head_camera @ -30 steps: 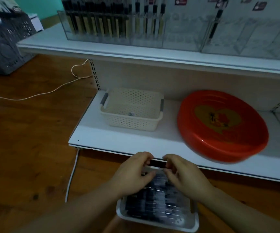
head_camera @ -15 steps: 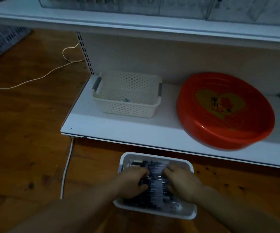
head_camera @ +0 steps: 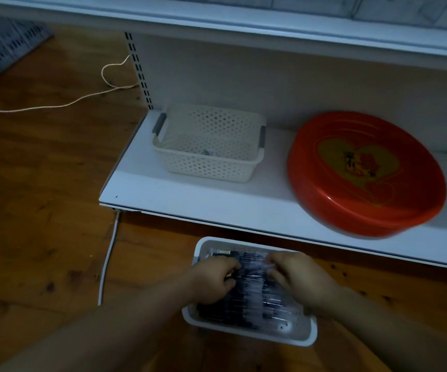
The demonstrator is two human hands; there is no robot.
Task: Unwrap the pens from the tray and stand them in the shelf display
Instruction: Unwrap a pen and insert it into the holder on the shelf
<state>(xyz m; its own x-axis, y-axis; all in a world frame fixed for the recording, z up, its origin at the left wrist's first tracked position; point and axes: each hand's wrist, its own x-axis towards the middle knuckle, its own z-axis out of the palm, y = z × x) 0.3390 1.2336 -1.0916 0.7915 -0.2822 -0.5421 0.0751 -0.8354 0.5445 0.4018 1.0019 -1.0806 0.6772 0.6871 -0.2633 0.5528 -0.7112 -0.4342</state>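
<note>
Both hands rest on pens in tray.

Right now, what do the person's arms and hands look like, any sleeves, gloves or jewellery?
Both forearms are bare right to the frame's bottom edge: no sleeves in view. The left hand and right hand wear no gloves. No watch, bracelet or ring shows, though the dim, slightly blurred picture could hide a thin ring on the fingers.

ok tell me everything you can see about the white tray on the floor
The white tray is a shallow rectangular dish with rounded corners, plastic by its look. It sits flat on the wooden floor just in front of the bottom shelf. It is packed with dark pens in clear wrappers. Both hands rest on them: left hand, right hand.
</note>
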